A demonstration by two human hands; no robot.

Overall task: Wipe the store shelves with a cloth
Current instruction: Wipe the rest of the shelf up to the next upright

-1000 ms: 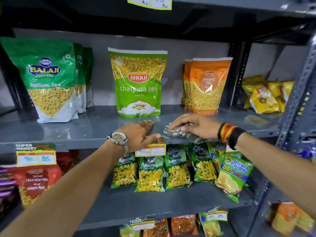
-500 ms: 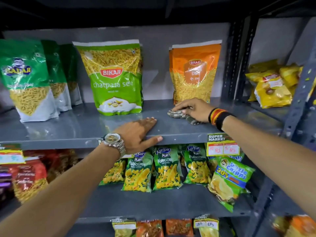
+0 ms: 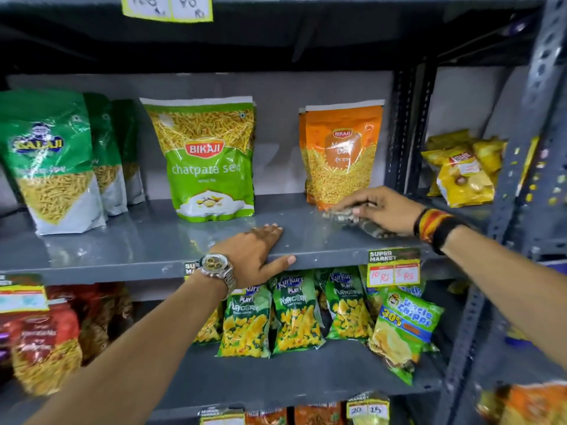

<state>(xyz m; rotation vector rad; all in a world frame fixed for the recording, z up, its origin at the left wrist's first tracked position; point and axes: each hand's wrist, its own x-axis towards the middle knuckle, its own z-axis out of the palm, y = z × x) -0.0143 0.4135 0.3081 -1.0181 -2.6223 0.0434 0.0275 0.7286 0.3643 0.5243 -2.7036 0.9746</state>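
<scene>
On grey shelf (image 3: pixel 147 240), right end: right hand (image 3: pixel 380 210) clamps bunched cloth (image 3: pixel 352 217) flat on surface, fingers curled over it, touching base of orange Bikaji pouch (image 3: pixel 342 154) at 12 o'clock. Upright post (image 3: pixel 408 133) close at 2 o'clock, little room rightward. Left hand (image 3: pixel 254 253) spread flat over front lip, thumb hooked under edge, holding nothing. Green sev pouch (image 3: pixel 208 157) at 11 o'clock of left hand. Bare strip between pouches and lip runs toward 9 o'clock to Balaji bags (image 3: pixel 49 161).
</scene>
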